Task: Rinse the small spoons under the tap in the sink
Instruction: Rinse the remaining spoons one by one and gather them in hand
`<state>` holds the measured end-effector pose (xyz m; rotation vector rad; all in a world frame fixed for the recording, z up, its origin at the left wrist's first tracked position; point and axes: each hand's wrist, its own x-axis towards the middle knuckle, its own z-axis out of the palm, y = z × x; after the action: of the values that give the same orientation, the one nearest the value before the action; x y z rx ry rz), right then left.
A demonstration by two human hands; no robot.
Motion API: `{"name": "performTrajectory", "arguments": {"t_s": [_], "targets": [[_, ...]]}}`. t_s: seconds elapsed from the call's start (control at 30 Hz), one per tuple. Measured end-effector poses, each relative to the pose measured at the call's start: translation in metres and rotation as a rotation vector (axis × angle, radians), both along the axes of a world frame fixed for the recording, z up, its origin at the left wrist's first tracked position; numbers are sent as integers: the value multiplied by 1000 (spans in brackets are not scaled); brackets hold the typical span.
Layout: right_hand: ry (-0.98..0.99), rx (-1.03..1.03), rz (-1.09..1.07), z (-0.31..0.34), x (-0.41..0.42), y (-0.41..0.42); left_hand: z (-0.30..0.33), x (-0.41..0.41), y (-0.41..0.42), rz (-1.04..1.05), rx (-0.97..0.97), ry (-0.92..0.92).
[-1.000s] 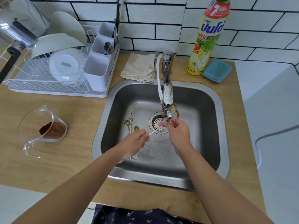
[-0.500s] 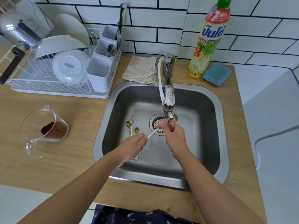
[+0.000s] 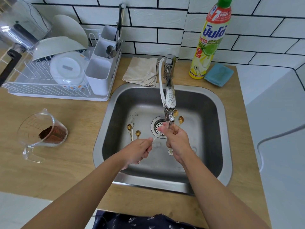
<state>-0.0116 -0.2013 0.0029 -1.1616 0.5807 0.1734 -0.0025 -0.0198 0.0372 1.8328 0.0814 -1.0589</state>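
Note:
My left hand (image 3: 140, 149) pinches the handle end of a small spoon (image 3: 156, 137) whose bowl sits under the tap spout (image 3: 170, 119) over the drain (image 3: 159, 127). The fingers of my right hand (image 3: 176, 139) rub that bowl while the same hand grips two gold spoons (image 3: 181, 120) that stick up behind the spout. A flower-shaped handle end (image 3: 170, 152) shows below my right palm. Three more small spoons (image 3: 132, 128) lie on the floor of the steel sink (image 3: 221, 129), left of the drain.
A white dish rack (image 3: 54, 90) with plates and a cutlery holder stands at the back left. A measuring cup (image 3: 42, 131) with brown powder sits left of the sink. A folded cloth (image 3: 142, 71), a dish soap bottle (image 3: 209, 38) and a blue sponge (image 3: 218, 75) line the back.
The gold spoons in my right hand have tilted up and now show behind the spout. Both hands stay at the tap, with my right fingers still on the spoon's bowl.

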Motion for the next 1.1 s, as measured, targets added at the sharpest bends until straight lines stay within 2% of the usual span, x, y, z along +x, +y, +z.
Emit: {"name": "performTrajectory", "arguments": {"t_s": [0.17,0.3,0.43,0.57,0.63,0.73,0.83,0.97,1.1], "targets": [[-4,39,-8,0,2,0,2,3,2,-2,-12,16],[-57,19,74,2,1,-1,6,5,5,-11,-29,36],[-24,88,0,0,4,-3,8,5,4,-18,-39,40],[-112,114,97,0,2,-5,8,6,6,29,-154,173],[-122,96,63,0,2,-8,10,6,9,30,-211,215],[-89,-16,-76,1,5,-8,12,6,12,-22,-196,116],[-72,-157,-85,0,6,-3,10,6,11,-67,-114,7],[-100,-248,33,2,1,6,10,5,15,-62,-91,13],[-42,-217,-58,2,4,8,12,6,18,-104,-78,15]]}}
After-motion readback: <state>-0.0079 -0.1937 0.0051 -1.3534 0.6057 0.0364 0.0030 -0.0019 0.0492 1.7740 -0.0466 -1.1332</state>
